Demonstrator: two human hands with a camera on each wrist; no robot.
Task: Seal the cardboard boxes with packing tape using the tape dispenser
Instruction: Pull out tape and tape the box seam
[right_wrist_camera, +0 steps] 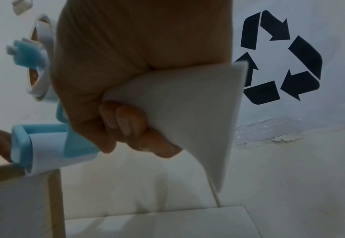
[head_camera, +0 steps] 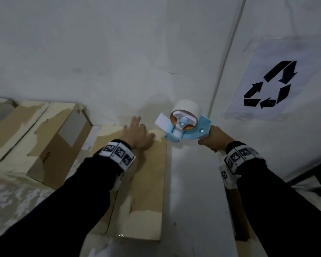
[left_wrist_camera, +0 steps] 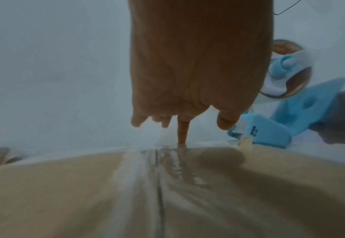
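Tape run reaching the box's far edge

At frame centre our left hand [head_camera: 137,135] lies with flat fingers on the box [head_camera: 146,182]; our right hand [head_camera: 211,139] grips the tape dispenser [head_camera: 185,127] at its upper-right corner. Cutting remains; the boxes [head_camera: 50,145] at left look unfinished.

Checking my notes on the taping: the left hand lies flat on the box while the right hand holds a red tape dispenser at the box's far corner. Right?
Not quite: the tape dispenser is light blue, as the head view shows. The left hand lies flat on the box; the right hand holds it there.

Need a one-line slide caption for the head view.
Left hand presses cardboard box top; right hand holds blue tape dispenser at its far edge.
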